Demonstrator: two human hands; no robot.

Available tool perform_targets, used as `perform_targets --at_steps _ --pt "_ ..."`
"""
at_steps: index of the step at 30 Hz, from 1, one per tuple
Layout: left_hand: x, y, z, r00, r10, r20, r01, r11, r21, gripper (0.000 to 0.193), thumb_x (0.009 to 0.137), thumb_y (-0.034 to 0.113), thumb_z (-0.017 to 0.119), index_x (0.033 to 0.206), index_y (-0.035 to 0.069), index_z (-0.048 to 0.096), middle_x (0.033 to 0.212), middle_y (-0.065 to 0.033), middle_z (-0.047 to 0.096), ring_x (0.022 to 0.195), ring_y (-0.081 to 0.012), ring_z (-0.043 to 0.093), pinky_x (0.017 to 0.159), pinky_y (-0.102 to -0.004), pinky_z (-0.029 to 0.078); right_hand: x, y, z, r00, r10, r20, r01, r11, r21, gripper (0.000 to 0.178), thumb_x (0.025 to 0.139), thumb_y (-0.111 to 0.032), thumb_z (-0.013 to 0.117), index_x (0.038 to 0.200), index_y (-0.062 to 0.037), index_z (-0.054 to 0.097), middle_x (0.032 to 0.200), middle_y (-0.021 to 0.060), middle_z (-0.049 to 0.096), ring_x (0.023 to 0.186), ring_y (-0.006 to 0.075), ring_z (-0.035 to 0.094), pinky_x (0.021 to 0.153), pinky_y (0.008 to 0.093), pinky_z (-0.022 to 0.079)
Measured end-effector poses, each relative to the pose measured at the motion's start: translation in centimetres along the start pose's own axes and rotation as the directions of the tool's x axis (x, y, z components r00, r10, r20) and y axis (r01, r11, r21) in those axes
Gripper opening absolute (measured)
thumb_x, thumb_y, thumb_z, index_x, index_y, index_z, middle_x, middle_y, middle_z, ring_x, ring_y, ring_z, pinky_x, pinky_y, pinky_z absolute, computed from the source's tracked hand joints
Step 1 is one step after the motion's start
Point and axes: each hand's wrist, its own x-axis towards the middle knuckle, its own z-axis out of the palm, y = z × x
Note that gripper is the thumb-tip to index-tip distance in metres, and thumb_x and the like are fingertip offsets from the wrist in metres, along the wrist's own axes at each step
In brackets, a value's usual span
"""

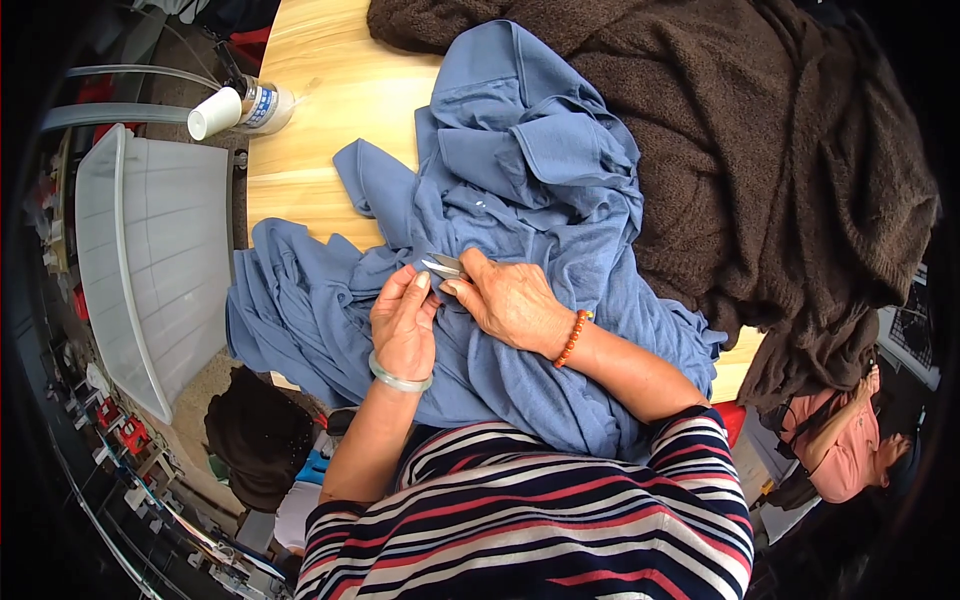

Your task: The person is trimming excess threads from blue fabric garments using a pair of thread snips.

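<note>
Above the blue cloth (pixel 540 235) on the desk (pixel 340 70), snips (pixel 444 265) are held in the right hand (pixel 518 302), blades toward nine o'clock, just beside the left hand (pixel 403 325) (fingers narrowed, the cloth seemingly pinched).

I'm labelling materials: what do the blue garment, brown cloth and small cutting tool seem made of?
Blue garment: soft, matte fabric, perhaps cotton knit, given its fine, loose wrinkles. Brown cloth: fuzzy pile, possibly fleece, from its nubbly surface. Small cutting tool: probably polished steel, as its blades shine silver.
</note>
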Motion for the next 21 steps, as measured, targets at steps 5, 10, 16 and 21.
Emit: perform_targets --at_steps 5,10,16,21 --pt "0.1 -0.3 -0.3 0.999 0.032 0.004 -0.032 0.999 0.014 0.013 0.092 0.002 0.055 0.104 0.004 0.059 0.098 -0.0037 0.063 0.087 -0.0104 0.058 0.076 -0.0251 0.047 0.0 -0.4 -0.3 0.998 0.022 0.051 -0.021 1.000 -0.016 0.027 0.093 -0.026 0.052 0.086 -0.0020 0.044 0.065 0.0184 0.059 0.059 0.0373 0.059 0.051 0.0452 0.046" --pt "0.2 -0.2 -0.3 1.000 0.030 -0.006 -0.030 0.999 0.020 0.014 0.091 0.002 0.056 0.104 0.004 0.059 0.098 -0.0033 0.063 0.087 -0.0099 0.058 0.076 -0.0248 0.047 0.0 -0.1 -0.3 1.000 0.004 0.030 -0.003 1.000 -0.023 0.026 0.093 -0.027 0.055 0.085 -0.0044 0.044 0.056 0.0161 0.053 0.053 0.0375 0.056 0.048 0.0455 0.042" --pt "0.1 0.0 -0.3 0.999 0.037 -0.021 -0.037 0.999 0.010 0.014 0.091 0.002 0.056 0.105 0.004 0.059 0.098 -0.0032 0.062 0.087 -0.0101 0.058 0.078 -0.0257 0.048 -0.2 0.4 -1.0 0.991 0.132 0.036 -0.136 0.981 0.139 0.031 0.093 -0.033 0.055 0.089 -0.0038 0.047 0.059 0.0141 0.057 0.056 0.0365 0.059 0.049 0.0435 0.044" --pt "0.2 0.0 0.0 1.000 0.025 -0.016 -0.025 1.000 0.000 0.013 0.092 0.003 0.056 0.104 0.004 0.059 0.098 -0.0036 0.062 0.088 -0.0107 0.058 0.078 -0.0263 0.048 -0.2 0.7 -0.7 0.994 0.087 0.063 -0.093 0.991 0.099 0.032 0.092 -0.034 0.055 0.090 -0.0035 0.047 0.060 0.0141 0.058 0.057 0.0362 0.060 0.051 0.0438 0.045"
